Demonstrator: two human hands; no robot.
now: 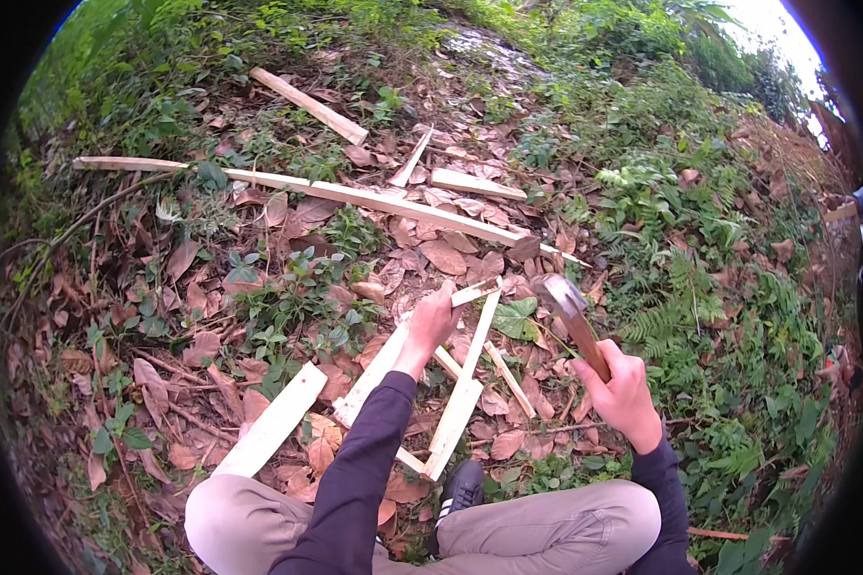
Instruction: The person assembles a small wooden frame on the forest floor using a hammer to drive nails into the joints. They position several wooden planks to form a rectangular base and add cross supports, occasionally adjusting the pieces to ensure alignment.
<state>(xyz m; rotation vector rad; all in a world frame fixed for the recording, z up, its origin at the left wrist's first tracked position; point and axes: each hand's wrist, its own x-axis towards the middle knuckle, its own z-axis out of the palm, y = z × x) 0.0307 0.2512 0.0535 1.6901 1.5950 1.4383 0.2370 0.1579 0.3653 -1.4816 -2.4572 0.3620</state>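
Note:
My right hand [625, 393] is closed around the wooden handle of a hammer [585, 340]. The hammer's metal head points up and away, to the right of a short wood strip [476, 291]. My left hand [430, 328] grips that strip, which lies across the far end of a narrow frame of pale wood pieces. The frame's right side [457, 422] runs back toward my shoe, and its left board [372, 377] is partly hidden behind my left hand and forearm. Whether a nail is at the joint cannot be made out.
A loose pale board [276, 420] leans near my left knee. A thin stick [510, 379] lies right of the frame. Beyond is a long wood strip [364, 196], with shorter pieces [309, 105] farther off. Dry leaves cover the ground, and green plants [719, 316] grow on both sides.

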